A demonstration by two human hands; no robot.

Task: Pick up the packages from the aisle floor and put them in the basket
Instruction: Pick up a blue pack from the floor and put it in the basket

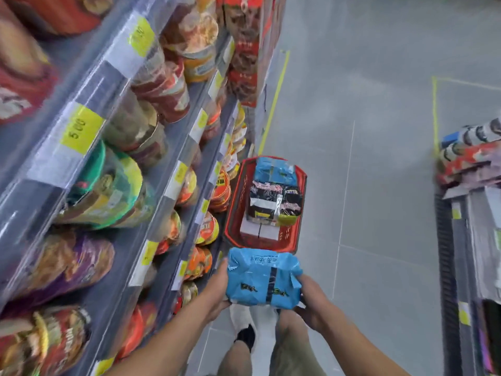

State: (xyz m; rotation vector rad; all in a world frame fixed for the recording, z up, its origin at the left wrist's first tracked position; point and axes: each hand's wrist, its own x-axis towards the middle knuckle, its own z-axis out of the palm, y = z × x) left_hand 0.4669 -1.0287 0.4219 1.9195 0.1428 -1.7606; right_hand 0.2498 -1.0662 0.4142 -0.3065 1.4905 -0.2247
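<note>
You held the blue package point(264, 278) in both hands at the lower middle of the frame, above your shoe point(241, 318) and just short of the red basket point(231, 213). The basket stood on the floor point(379, 185) against the foot of the shelf point(189, 137). Your left grip point(217, 289) was curled round the package's left end and your right grip point(311, 302) round its right end. Neither held anything else.

The main risk was the load already in the basket. A second blue package point(273, 169) lay at the far end, and a black package point(273, 198) sat in the middle on top of a white box point(260, 232). That pile looked about level with the rim. A package set on top of it could have slid over the side and back onto the floor. The near end, over the white box, seemed the only low spot.

The wrapper looked slick and soft. Because you held it only at the ends, it could have sagged or slipped out if you had loosened one side first.

The noodle bowls point(202, 263) on the low shelves were close beside your left arm. A wide swing of that arm could have knocked them off.
</note>
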